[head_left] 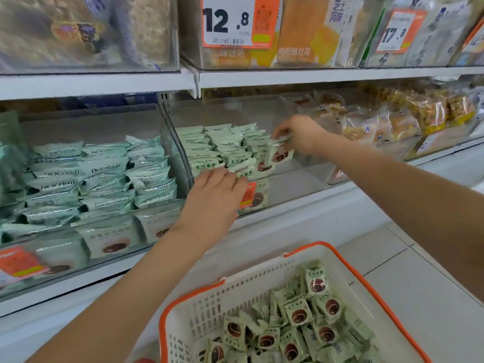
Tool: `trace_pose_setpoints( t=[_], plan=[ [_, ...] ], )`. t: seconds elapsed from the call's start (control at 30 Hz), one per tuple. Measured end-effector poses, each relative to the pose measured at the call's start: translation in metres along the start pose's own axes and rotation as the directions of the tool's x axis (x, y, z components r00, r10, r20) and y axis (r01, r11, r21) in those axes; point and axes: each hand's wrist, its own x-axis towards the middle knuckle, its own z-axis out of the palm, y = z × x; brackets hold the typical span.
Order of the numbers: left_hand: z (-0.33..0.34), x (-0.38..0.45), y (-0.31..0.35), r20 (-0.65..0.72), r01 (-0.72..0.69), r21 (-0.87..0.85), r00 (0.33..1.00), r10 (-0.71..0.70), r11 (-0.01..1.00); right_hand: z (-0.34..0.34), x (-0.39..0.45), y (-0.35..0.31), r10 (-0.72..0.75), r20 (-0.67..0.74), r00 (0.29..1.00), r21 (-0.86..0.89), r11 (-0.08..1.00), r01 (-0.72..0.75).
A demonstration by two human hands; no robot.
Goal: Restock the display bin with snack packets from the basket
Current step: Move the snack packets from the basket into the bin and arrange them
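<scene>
A clear display bin [293, 189] on the middle shelf holds rows of pale green snack packets [222, 150] stacked on its left side; its right side is bare. My right hand [301, 134] pinches one green packet [279, 150] upright at the right end of the rows. Over the front of the rows, my left hand [217, 195] lies with fingers fairly straight, pressing on the packets. Below, a white basket with an orange rim [262, 281] holds several more green packets [301, 320].
A neighbouring bin [86, 179] on the left is full of similar green packets. To the right sit bagged breads [392, 119]. The upper shelf carries price tags [230, 22] and packaged goods. Tiled floor [392, 258] shows at the right.
</scene>
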Motion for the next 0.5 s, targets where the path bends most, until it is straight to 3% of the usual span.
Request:
trace_pose_setpoints(
  t=[0.07, 0.23, 0.5],
  plan=[
    [0.007, 0.003, -0.003, -0.006, 0.0, -0.028, 1.0, 0.0, 1.0, 0.015, 0.01, -0.001, -0.029, 0.088, 0.996, -0.03, 0.999, 0.032],
    [0.016, 0.009, -0.007, 0.051, 0.021, -0.068, 0.999, -0.018, 0.997, 0.04, 0.021, 0.002, -0.006, 0.07, 0.998, 0.068, 0.998, 0.001],
    [0.014, 0.012, -0.002, 0.103, 0.058, -0.1, 0.994, -0.047, 0.993, 0.043, 0.016, 0.001, 0.037, 0.092, 0.995, -0.128, 0.991, -0.025]
  ],
)
